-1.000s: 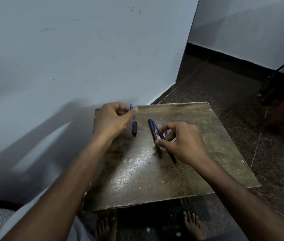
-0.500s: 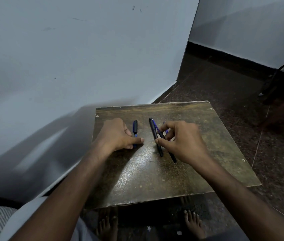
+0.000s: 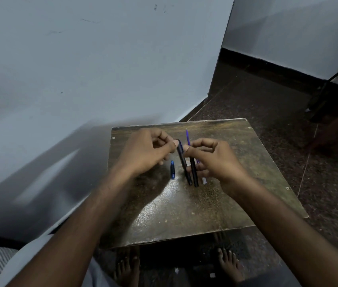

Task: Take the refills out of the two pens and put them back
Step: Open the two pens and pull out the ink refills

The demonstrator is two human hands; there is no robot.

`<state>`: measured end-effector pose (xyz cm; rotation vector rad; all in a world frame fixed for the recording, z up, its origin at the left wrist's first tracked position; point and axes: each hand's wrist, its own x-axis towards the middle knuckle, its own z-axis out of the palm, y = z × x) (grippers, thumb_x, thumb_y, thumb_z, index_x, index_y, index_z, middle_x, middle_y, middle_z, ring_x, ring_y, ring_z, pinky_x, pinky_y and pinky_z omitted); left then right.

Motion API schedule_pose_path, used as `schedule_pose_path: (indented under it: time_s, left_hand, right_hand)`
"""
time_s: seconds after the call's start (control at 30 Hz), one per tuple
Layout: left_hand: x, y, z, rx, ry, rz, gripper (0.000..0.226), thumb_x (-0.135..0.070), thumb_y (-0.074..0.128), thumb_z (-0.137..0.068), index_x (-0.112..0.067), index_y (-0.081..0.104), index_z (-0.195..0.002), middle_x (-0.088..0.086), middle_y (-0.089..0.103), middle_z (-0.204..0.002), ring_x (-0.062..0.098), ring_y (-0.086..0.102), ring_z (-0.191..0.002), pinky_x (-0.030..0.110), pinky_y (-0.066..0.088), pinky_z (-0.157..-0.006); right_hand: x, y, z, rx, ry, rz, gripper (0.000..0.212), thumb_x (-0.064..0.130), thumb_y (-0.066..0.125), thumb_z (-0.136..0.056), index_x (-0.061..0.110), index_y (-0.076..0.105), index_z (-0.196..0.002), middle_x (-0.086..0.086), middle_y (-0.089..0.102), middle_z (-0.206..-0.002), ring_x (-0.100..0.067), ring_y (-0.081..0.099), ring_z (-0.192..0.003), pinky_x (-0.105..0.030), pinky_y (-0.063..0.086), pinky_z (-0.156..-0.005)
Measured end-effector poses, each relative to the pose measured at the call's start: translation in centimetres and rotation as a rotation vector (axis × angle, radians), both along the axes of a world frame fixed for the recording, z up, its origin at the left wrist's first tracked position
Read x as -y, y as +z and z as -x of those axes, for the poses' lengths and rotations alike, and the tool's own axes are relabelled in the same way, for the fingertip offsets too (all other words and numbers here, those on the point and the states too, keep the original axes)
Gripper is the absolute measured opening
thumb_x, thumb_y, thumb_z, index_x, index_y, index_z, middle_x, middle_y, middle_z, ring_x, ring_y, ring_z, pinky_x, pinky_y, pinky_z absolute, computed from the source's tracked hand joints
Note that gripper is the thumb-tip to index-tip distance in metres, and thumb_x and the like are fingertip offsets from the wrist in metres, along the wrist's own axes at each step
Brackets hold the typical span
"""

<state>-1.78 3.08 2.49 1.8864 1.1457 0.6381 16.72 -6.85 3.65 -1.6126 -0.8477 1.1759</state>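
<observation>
A: Looking down through the head camera, we saw both hands meet over the far half of a worn wooden table (image 3: 215, 204). The right hand (image 3: 215, 162) was grasping a bundle: two dark pen barrels (image 3: 194, 172) side by side, and a thin purple refill (image 3: 187, 136) poking out above the fingers toward the wall.

B: And the left?

A: The left hand (image 3: 145, 152) was curled, its thumb and fingertip pinching the top end of the nearer-left barrel (image 3: 181, 156), just beside the right thumb.

B: Anything loose on the table?

A: A short blue pen piece (image 3: 172, 170) lay alone on the tabletop, just left of the barrels, under the left hand. A pale tip (image 3: 204, 180) showed below the right hand's fingers; we couldn't tell what it belonged to.
</observation>
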Motion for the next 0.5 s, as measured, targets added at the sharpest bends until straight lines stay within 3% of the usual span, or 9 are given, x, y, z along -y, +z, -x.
schedule_pose_path:
  time_s: [0.1, 0.23, 0.4, 0.5]
  left_hand:
    - [0.7, 0.1, -0.7, 0.044, -0.131, 0.074, 0.014, -0.039, 0.086, -0.090, -0.028, 0.081, -0.098, -0.016, 0.082, -0.086, 0.004, 0.079, -0.071, 0.019, 0.062, -0.060]
    - [1.6, -0.3, -1.6, 0.004, -0.159, 0.030, 0.023, -0.048, 0.088, -0.085, -0.032, 0.083, -0.100, -0.021, 0.082, -0.087, -0.003, 0.077, -0.074, 0.019, 0.061, -0.066]
    - [1.6, -0.2, -2.0, 0.008, -0.157, -0.018, 0.018, -0.045, 0.087, -0.088, -0.030, 0.084, -0.095, -0.017, 0.083, -0.082, -0.008, 0.075, -0.067, 0.015, 0.058, -0.067]
    - [1.6, -0.1, -1.9, -0.012, -0.186, 0.003, 0.021, -0.048, 0.089, -0.085, -0.029, 0.084, -0.091, -0.017, 0.083, -0.080, -0.008, 0.074, -0.065, 0.011, 0.058, -0.066]
  right_hand:
    - [-0.3, 0.3, 0.0, -0.220, -0.064, -0.015, 0.010, 0.017, 0.083, -0.095, 0.010, 0.080, -0.102, -0.005, 0.084, -0.089, -0.015, 0.080, -0.065, -0.027, 0.066, -0.061]
    - [-0.6, 0.3, 0.1, -0.337, -0.075, 0.010, 0.007, 0.016, 0.081, -0.095, 0.014, 0.082, -0.101, 0.004, 0.084, -0.083, -0.004, 0.077, -0.062, -0.017, 0.059, -0.056]
    - [-1.0, 0.1, 0.1, -0.352, -0.114, 0.026, 0.023, 0.026, 0.084, -0.092, 0.015, 0.086, -0.112, 0.007, 0.082, -0.085, -0.003, 0.074, -0.065, -0.018, 0.060, -0.060]
    - [-1.5, 0.5, -1.2, -0.407, -0.219, -0.039, 0.027, 0.028, 0.085, -0.091, 0.014, 0.084, -0.114, -0.001, 0.079, -0.099, -0.009, 0.070, -0.074, -0.024, 0.060, -0.066]
